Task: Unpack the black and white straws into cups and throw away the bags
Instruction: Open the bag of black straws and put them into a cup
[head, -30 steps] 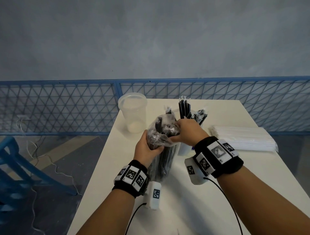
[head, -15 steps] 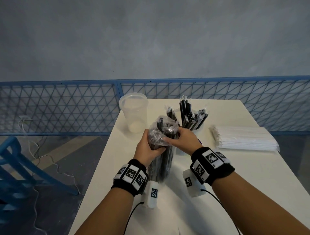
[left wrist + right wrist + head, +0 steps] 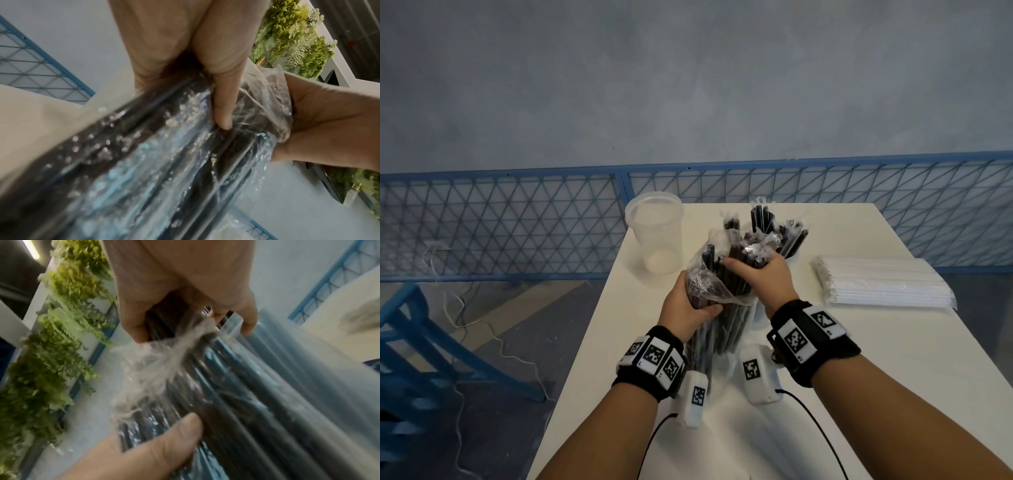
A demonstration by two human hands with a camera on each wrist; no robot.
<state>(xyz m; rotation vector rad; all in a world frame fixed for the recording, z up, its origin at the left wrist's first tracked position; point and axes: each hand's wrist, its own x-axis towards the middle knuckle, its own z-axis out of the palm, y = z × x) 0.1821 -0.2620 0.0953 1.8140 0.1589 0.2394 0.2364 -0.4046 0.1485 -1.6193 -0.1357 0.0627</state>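
Note:
A clear plastic bag (image 3: 709,291) full of black straws (image 3: 726,329) stands upright on the white table (image 3: 893,359). My left hand (image 3: 688,308) grips the bag around its upper part; its thumb (image 3: 223,104) presses the plastic. My right hand (image 3: 760,277) grips a bunch of black straws sticking out of the bag's open top (image 3: 168,327). Behind it a cup (image 3: 794,260) holds more wrapped black straws (image 3: 763,222). An empty clear cup (image 3: 654,236) stands at the back left. A pack of white straws (image 3: 880,284) lies to the right.
A blue mesh fence (image 3: 517,222) runs behind the table, with a grey wall above. A blue chair (image 3: 421,342) and loose cables are on the floor at the left. Green plants (image 3: 51,353) show in the wrist views.
My right hand has moved up and over the bag's top and now grips the straws. The bag's rim has slid lower under my left hand, baring more straws.

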